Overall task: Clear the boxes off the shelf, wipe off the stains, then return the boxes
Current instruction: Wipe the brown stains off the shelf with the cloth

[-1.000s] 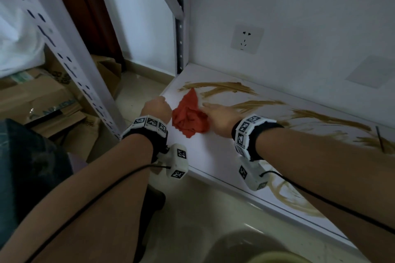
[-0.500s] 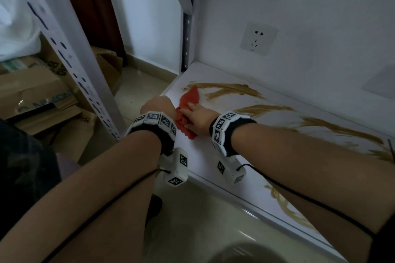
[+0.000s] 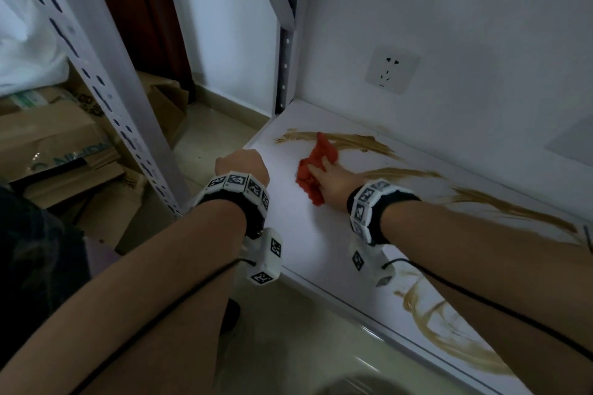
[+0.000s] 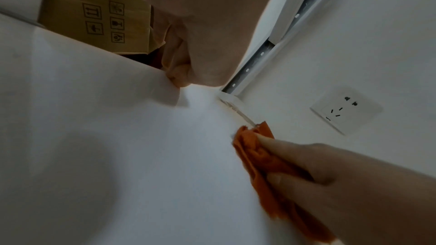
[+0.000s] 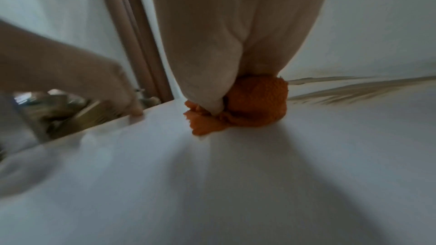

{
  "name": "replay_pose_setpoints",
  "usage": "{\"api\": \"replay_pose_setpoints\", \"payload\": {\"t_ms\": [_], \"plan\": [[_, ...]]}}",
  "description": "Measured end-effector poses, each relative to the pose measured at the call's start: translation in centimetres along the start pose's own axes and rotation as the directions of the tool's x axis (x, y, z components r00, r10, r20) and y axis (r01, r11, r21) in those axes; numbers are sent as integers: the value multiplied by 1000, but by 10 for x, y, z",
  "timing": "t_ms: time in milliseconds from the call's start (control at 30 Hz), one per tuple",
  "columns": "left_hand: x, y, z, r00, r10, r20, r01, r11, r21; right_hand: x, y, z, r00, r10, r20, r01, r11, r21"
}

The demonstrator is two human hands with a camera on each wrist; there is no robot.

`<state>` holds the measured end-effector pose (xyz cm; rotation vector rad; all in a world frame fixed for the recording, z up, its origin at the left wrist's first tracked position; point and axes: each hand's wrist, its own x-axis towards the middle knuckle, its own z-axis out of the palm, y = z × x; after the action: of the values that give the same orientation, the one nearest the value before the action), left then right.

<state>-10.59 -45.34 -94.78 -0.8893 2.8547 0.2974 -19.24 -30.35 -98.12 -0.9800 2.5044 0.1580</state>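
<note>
A red cloth lies bunched on the white shelf, against the left end of a brown stain streak. My right hand is on top of it. The index finger lies along the cloth and the thumb digs into its folds. My left hand sits at the shelf's left edge with fingers curled under, holding nothing. More brown streaks run to the right, and loops mark the front edge. Cardboard boxes sit on the floor to the left.
A perforated front upright stands between the boxes and the shelf. The rear upright is at the back left corner. A wall socket is on the wall behind. Tiled floor lies below the shelf's front edge.
My right hand went from beside the cloth onto it and has pushed it away from me to the back stain. The left hand let go of the cloth and stayed at the shelf edge.
</note>
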Motion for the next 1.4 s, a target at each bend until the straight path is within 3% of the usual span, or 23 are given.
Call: {"api": "replay_pose_setpoints", "payload": {"t_ms": [233, 333, 467, 667, 767, 933, 1067, 1167, 1400], "plan": [[5, 1, -8, 999, -38, 19, 38, 999, -7, 10, -31, -1, 993, -112, 36, 115, 990, -87], [4, 2, -2, 1000, -12, 6, 12, 999, 40, 24, -32, -9, 993, -97, -63, 100, 995, 32], [6, 2, 3, 1000, 10, -3, -10, 996, 84, 39, -15, -13, 990, -62, -123, 66, 997, 27], [9, 3, 6, 999, 20, -28, -18, 997, 71, 17, 34, -5, 994, 55, -90, -49, 996, 72], [8, 0, 4, 999, 15, -42, -13, 999, 37, 1, 35, 3, 994, 91, -52, -86, 993, 84], [7, -4, 2, 999, 12, -47, -13, 1000, -23, -15, 9, 3, 999, -18, -30, 15, 996, -91], [2, -6, 3, 999, 22, -31, -23, 1000, -21, -16, 14, -11, 996, -70, -61, 64, 993, -94], [1, -9, 5, 998, 40, -48, -41, 999, -24, -16, 26, -17, 997, -41, -64, 33, 993, -116], [1, -6, 8, 996, 61, -72, -62, 998, -20, -25, 16, -14, 991, -79, -104, 84, 995, 46]]}}
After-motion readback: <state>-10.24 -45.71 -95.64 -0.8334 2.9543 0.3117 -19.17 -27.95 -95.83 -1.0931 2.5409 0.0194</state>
